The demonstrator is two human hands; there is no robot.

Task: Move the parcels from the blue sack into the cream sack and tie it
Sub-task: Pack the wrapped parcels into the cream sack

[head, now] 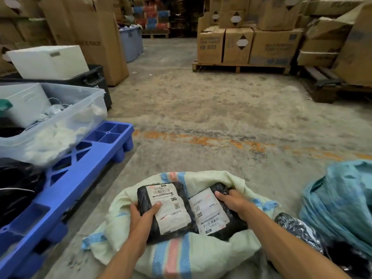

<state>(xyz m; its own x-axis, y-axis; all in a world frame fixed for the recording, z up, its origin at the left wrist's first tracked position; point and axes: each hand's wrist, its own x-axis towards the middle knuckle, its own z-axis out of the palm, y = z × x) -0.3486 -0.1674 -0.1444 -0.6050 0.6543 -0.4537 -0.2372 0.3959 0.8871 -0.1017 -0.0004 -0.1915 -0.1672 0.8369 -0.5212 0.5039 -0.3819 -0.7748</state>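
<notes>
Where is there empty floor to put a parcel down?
Bare concrete floor spreads ahead of the cream sack, between the blue pallet and the wooden pallet. It is crowded at the left with tubs and at the right by the blue sack.

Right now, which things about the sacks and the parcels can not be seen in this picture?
Head view only:
- Depth of the cream sack: two black parcels, the left parcel and the right parcel, cover its mouth.
- Content of the blue sack: cut by the right edge, folds hide it.
- Patterned parcel: partly behind the right forearm.
- Label text: too small, blurred.
- Tying cord: none visible.
</notes>
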